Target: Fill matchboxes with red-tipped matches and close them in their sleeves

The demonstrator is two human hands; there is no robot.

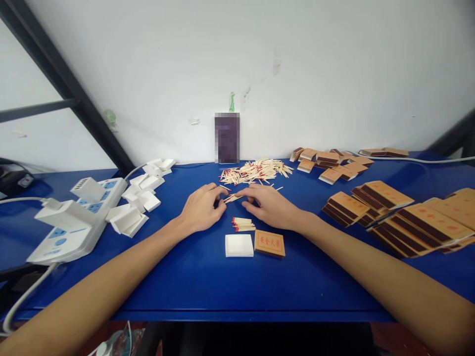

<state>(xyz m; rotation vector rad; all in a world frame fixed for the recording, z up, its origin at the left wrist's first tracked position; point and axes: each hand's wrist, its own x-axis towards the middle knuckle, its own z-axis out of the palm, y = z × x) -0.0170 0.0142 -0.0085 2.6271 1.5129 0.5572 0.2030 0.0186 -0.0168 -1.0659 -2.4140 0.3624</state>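
My left hand [205,207] and my right hand [270,205] face each other over the middle of the blue table. A few red-tipped matches [233,198] span the gap between their fingertips. Their heads point left, by my left thumb, and their plain ends meet my right fingers. Both hands are closed, fingers curled; some fingertips are hidden. Just nearer lies a neat row of matches [244,224], heads to the left. Below it sit a white matchbox tray [239,245] and an orange matchbox sleeve [269,243], side by side. Beyond my hands spreads a loose heap of matches [260,170].
White matchbox trays [139,195] are scattered at left, beside a white power strip [83,217] with plugged-in adapters and cables. Orange matchbox sleeves [423,220] lie stacked at right, with more matchboxes [330,160] near the wall. A dark blurred panel [227,138] stands against the wall.
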